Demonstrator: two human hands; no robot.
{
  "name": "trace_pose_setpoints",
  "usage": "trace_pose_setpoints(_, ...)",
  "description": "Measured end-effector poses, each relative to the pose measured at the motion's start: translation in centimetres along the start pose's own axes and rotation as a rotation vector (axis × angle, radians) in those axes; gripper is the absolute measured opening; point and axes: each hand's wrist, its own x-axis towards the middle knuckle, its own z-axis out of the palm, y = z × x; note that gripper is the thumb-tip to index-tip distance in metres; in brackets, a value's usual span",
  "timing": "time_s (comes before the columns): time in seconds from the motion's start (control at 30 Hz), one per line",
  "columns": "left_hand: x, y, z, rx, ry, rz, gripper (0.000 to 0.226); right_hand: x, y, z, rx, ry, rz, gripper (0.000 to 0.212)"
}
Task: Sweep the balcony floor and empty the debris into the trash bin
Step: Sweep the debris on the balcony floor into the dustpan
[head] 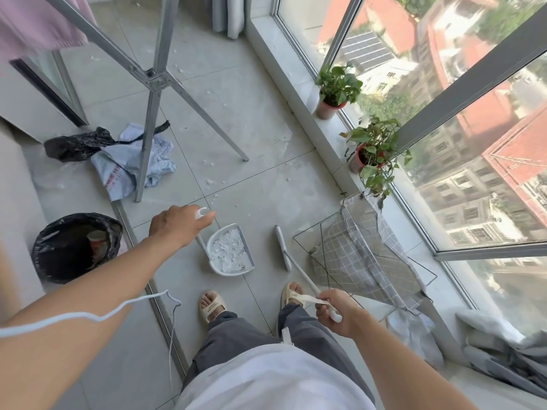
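My left hand grips the top of the white dustpan's handle. The dustpan rests on the grey tiled floor in front of my feet, filled with white scraps. My right hand holds the end of the white broom handle. The broom head lies on the floor just right of the dustpan. A trash bin lined with a black bag stands to the left, beyond a floor track. More white debris is scattered on the tiles further ahead.
A metal drying rack's legs stand ahead, over a crumpled grey mailer bag and a black bag. Two potted plants sit on the window sill. A wire-framed checked cloth basket leans at right.
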Motion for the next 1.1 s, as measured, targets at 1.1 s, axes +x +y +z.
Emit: trace_pose_setpoints(1.1,-4.1,-17.1,0.8,-0.043,0.143,-0.321,0.058,3.6,0.1,17.4,-0.483,0.108,-0.039,0.010)
